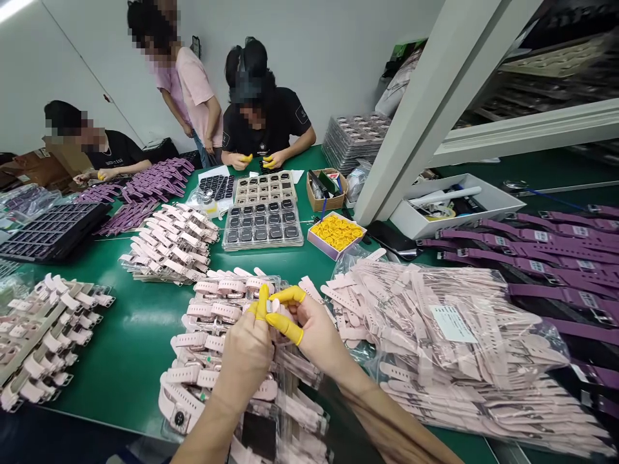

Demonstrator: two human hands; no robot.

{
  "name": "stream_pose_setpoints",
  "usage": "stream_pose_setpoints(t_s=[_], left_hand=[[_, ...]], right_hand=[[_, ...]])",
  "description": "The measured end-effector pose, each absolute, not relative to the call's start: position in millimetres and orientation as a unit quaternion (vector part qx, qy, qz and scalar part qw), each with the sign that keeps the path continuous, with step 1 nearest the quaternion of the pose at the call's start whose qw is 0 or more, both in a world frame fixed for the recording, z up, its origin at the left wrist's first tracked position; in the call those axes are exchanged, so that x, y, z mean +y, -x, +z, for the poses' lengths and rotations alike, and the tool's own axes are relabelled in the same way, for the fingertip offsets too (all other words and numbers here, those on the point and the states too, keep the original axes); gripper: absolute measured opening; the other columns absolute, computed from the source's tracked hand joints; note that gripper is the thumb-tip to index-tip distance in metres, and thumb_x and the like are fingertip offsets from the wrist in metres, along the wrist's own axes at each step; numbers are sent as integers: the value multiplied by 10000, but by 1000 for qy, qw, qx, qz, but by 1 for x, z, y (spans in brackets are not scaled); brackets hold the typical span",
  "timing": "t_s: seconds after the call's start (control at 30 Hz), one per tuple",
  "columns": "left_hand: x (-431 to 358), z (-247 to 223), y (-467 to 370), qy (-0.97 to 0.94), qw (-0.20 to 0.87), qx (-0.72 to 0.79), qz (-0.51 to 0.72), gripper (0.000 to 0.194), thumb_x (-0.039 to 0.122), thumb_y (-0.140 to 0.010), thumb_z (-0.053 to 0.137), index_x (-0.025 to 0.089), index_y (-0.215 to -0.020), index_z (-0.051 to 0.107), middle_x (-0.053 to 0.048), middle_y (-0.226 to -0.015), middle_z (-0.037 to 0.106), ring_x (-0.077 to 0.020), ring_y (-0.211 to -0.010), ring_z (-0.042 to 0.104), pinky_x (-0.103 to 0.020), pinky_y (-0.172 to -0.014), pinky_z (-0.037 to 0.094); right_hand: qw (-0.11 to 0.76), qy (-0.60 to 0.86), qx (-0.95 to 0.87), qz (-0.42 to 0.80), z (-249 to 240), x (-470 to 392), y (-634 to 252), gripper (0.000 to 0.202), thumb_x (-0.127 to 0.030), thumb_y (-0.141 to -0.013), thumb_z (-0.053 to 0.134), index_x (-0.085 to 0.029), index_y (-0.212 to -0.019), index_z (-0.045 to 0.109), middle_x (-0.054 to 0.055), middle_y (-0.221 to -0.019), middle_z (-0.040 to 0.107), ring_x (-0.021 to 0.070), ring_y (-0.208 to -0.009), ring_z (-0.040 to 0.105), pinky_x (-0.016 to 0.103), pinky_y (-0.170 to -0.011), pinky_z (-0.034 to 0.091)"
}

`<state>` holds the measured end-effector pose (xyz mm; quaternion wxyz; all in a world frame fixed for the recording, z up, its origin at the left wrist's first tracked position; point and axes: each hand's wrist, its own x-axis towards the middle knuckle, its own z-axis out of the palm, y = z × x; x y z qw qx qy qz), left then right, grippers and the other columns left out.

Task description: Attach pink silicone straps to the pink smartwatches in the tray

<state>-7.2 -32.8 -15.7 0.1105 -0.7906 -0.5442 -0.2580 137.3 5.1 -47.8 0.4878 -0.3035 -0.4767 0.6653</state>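
Note:
My left hand [247, 354] and my right hand [316, 332] meet over the middle of the table, yellow finger cots on their fingertips. Pinched between them is a small pale piece [271, 305], perhaps a strap end; the fingers cover most of it. Below lies a tray of pale pink watch straps [217, 312], several with watch bodies fitted, such as a watch [180, 417] at the near left. Just right of my right hand, loose pink straps [355, 303] spill beside a clear bag of pink straps [454, 322] with a white label.
Stacked pink watches [169, 241] stand at left, with another stack [43, 341] nearer. Trays of watch bodies [264, 222], a box of yellow finger cots [336, 233] and a white box [454, 206] sit farther back. Purple straps [546, 258] cover the right. Co-workers [265, 122] are across the table.

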Motion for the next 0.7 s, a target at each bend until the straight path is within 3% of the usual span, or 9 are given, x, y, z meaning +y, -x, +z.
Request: stream_pose_setpoints(t_s=[0.1,0.2,0.27,0.37,0.47,0.57,0.7], left_hand=[[-38,-13,10,782,-74,-535,-312,297,54,-866,453,147,-1030,683,-109,-847,742,-216,-770,732,-318,-740,634],[-40,-9,13,751,-229,-510,-351,413,176,-960,518,161,-1365,600,-144,-1180,751,-238,-1099,728,-383,-1001,593],[-38,-9,14,739,-232,-508,-378,452,206,-994,525,184,-1443,565,-149,-1325,708,-258,-1259,665,-428,-1108,529],[-34,-11,16,734,-174,-511,-413,417,168,-1019,501,222,-1417,612,-120,-1400,679,-252,-1336,617,-442,-1152,491],[-32,-8,19,701,-118,-521,-473,341,152,-1030,500,225,-1303,691,-97,-1324,720,-239,-1282,645,-429,-1127,502],[-31,-2,25,584,-100,-563,-576,263,237,-1057,504,202,-1155,745,-88,-1198,758,-235,-1172,689,-402,-1039,551],[-27,0,31,416,-207,-574,-675,332,428,-1034,558,159,-1062,750,-99,-1051,783,-199,-849,737,-288,-673,606]], right_hand=[[488,330,-521,618,-48,4,-139,282,-409,-894,781,-248,-1104,683,62,-1142,748,235,-1047,723,376,-948,589],[496,346,-610,512,-48,2,-140,236,-317,-926,739,-265,-1149,679,74,-1222,737,260,-1136,704,410,-992,575],[500,340,-664,439,-47,1,-140,215,-265,-948,691,-271,-1161,671,74,-1159,749,264,-1096,714,423,-966,584],[502,347,-709,354,-48,2,-140,182,-249,-984,624,-259,-1163,658,89,-1074,751,264,-1008,726,420,-897,600],[455,377,-740,321,-50,3,-140,160,-279,-989,628,-235,-1138,666,104,-1042,748,276,-961,723,414,-835,602],[406,382,-748,360,-52,2,-140,156,-306,-982,652,-239,-1123,661,80,-1023,746,263,-930,725,388,-806,598],[433,344,-726,409,-54,0,-140,219,-328,-976,675,-257,-1179,633,67,-1074,743,248,-1003,725,363,-856,591]])
